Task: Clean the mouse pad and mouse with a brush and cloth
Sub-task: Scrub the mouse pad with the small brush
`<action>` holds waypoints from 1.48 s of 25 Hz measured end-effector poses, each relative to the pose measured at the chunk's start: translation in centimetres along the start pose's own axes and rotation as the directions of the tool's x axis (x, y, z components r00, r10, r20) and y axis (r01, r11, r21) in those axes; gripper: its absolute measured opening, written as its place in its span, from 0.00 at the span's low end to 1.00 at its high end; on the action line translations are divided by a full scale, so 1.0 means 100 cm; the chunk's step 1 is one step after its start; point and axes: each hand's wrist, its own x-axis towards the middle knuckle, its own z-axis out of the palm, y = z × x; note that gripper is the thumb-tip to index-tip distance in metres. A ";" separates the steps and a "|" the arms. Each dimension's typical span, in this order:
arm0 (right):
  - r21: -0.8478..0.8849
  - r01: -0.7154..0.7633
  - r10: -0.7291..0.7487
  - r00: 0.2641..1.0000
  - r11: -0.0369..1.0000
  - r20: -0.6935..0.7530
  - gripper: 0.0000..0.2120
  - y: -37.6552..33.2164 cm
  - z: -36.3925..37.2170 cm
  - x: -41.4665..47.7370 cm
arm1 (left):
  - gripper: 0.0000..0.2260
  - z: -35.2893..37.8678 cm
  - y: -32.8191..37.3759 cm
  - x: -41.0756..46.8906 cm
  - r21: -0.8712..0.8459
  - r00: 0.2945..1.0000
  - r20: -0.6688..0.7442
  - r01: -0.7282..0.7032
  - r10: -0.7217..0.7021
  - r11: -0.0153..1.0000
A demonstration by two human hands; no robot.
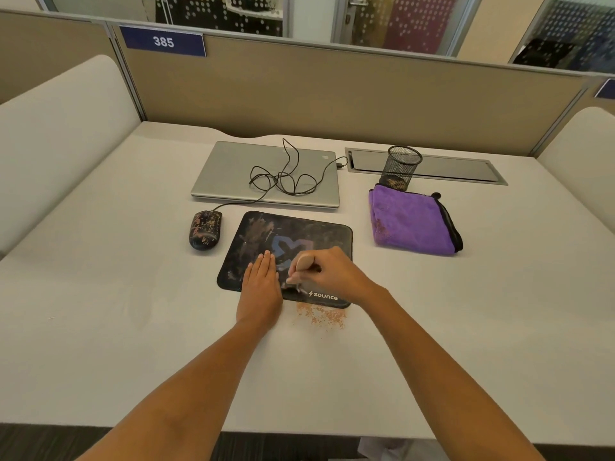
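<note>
A black mouse pad (309,232) smeared with brownish dirt lies in the middle of the desk. My left hand (261,287) rests flat on its front left part, fingers together. My right hand (332,274) grips a wooden-handled brush (304,262), its bristles down on the pad's front edge. Swept crumbs (319,316) lie on the desk just in front of the pad. A dirty black wired mouse (205,229) sits left of the pad. A folded purple cloth (411,222) lies to the right.
A closed silver laptop (233,174) with the mouse cable (283,176) coiled on it lies behind the pad. A black mesh pen cup (401,168) stands behind the cloth, by a cable slot (466,168). Partition walls surround the desk (100,294).
</note>
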 end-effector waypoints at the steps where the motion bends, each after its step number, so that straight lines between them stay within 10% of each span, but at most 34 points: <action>1: 0.017 0.010 -0.010 0.999 1.000 0.039 0.09 0.000 -0.006 -0.004 | 0.22 0.000 0.000 0.000 -0.010 1.000 -0.001 0.007 -0.007 1.000; 6: 0.137 -0.062 0.082 0.987 0.989 -0.138 0.03 -0.002 -0.008 -0.006 | 0.22 -0.001 0.001 0.000 -0.047 1.000 -0.008 0.009 -0.010 0.999; 21: 0.025 -0.050 0.048 0.996 0.998 0.069 0.03 -0.004 -0.008 -0.003 | 0.22 0.000 -0.001 0.001 -0.009 1.000 0.004 0.010 -0.010 1.000; 28: -0.060 -0.198 0.175 0.947 0.978 -0.268 0.03 0.022 -0.037 -0.007 | 0.21 -0.002 0.001 0.001 -0.111 0.999 0.009 0.034 -0.033 0.993; 32: -0.079 -0.168 0.165 0.985 0.983 -0.046 0.02 0.025 -0.041 -0.019 | 0.22 -0.003 0.002 0.000 -0.120 0.999 0.013 0.041 -0.039 0.992; 37: 0.379 -0.127 0.219 0.953 0.917 -0.210 0.03 0.022 -0.050 -0.025 | 0.21 -0.002 0.001 0.001 -0.106 0.999 0.003 0.033 -0.033 0.994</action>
